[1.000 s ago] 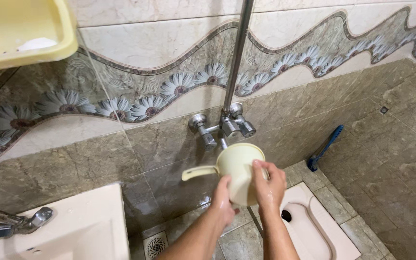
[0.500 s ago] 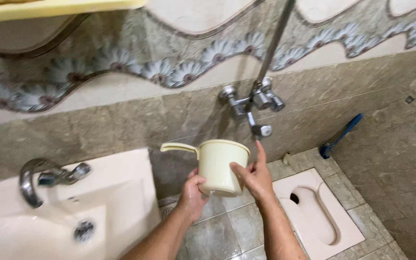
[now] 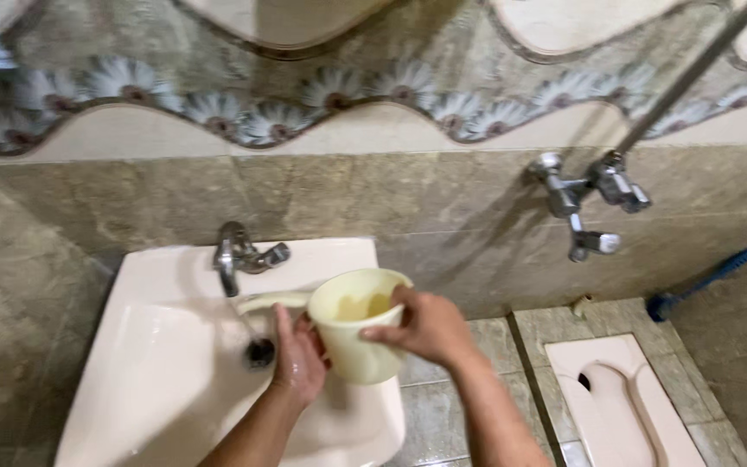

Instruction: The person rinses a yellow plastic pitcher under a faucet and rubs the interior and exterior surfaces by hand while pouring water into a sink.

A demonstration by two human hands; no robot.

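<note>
Tiled washroom, floral wall border; mug now held over the basin rather than under the wall tap.

Cream plastic mug, long handle pointing left, has moved in the last second from below the wall tap at far right to the near right part of the pale basin, just right of its chrome faucet. Left hand curled against the mug's left side by the handle root; right hand clasps the rim, fingertips dipping over the edge. Some liquid seems to lie inside, so handling has shifted to the basin. Floor toilet pan near right; blue brush against the right wall.
</note>
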